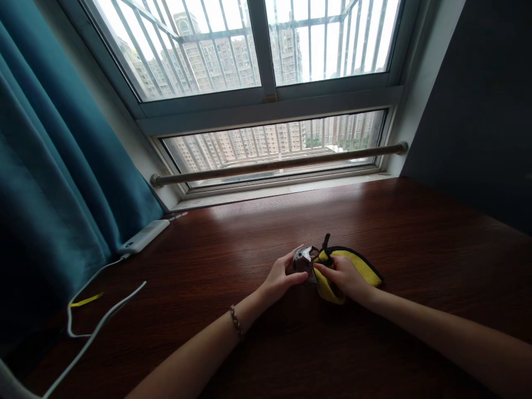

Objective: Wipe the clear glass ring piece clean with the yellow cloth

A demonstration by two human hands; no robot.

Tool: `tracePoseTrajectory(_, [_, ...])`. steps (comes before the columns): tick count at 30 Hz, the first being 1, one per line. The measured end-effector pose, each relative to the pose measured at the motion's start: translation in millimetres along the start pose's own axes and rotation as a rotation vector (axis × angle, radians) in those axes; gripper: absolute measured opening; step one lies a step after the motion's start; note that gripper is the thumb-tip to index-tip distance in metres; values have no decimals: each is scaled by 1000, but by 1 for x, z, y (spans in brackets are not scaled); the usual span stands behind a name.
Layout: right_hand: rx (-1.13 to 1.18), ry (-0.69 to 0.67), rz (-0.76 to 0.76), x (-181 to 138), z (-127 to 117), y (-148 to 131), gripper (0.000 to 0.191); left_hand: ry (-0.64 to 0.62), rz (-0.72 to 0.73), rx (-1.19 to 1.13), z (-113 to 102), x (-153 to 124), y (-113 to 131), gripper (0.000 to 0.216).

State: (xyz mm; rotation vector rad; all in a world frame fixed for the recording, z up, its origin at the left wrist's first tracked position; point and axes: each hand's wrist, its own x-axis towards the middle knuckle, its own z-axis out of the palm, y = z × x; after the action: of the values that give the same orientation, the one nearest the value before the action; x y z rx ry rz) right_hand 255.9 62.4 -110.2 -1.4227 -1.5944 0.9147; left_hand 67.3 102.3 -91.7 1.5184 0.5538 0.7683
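Observation:
My left hand (281, 278) is closed on a pair of dark-framed glasses (305, 259), its fingers pinched at the lens. My right hand (343, 277) presses a yellow cloth with a dark edge (362, 265) against the glasses, fingers closed on the cloth. Both hands meet over the dark wooden desk (415, 233), near its middle. One temple arm of the glasses sticks up between the hands. A beaded bracelet (236, 322) circles my left wrist.
A white power bank (144, 236) lies at the desk's back left, with white cables (97, 318) trailing toward the front left. A teal curtain (54, 166) hangs at left. A barred window with a wooden rod (278, 164) runs along the back.

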Motion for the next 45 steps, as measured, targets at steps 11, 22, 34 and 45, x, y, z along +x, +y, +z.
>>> tracePoseTrajectory(11, [52,-41,88,6,-1,-5,42,-99,141,311,2,-3,-6,75])
tracePoseTrajectory(22, [-48,53,4,6,1,5,55,20,153,381,-4,3,-11,89])
tracePoseTrajectory(34, [-35,52,17,7,0,-1,49,-31,279,448,4,-3,-5,97])
tracePoseTrajectory(45, [-16,32,41,4,0,4,49,-42,70,48,3,-2,-7,80])
